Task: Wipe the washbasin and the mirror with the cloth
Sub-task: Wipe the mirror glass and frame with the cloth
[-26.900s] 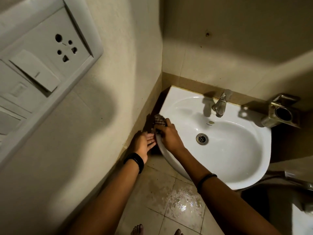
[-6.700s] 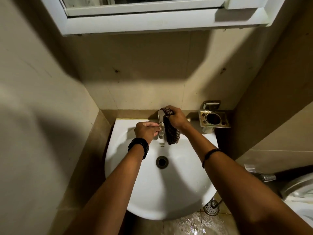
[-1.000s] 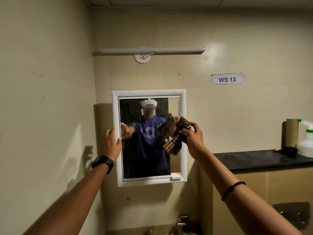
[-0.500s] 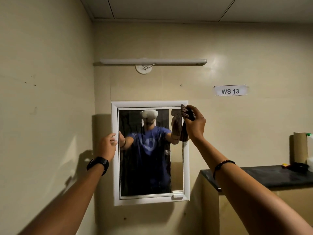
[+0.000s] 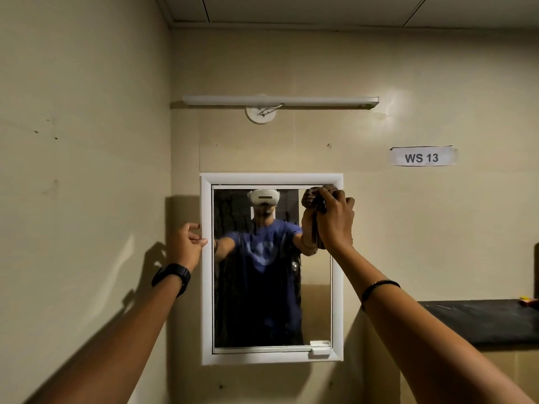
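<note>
A white-framed mirror (image 5: 205, 287) hangs on the wall straight ahead, its glass reflecting a person. My right hand (image 5: 335, 223) grips a bunched dark checked cloth (image 5: 311, 196) and presses it against the glass at the mirror's top right corner. My left hand (image 5: 186, 243) holds the left edge of the mirror frame at about mid-height, fingers curled onto it. The washbasin is out of view below.
A tube light (image 5: 280, 101) is fixed above the mirror. A paper label reading WS 13 (image 5: 422, 156) is stuck on the wall at right. A dark counter (image 5: 484, 319) juts out at lower right. The left wall (image 5: 81, 199) stands close beside my left arm.
My right hand has carried the cloth from the mirror's right edge up into its top right corner. The view has tilted slightly higher. My left hand stays on the frame's left edge.
</note>
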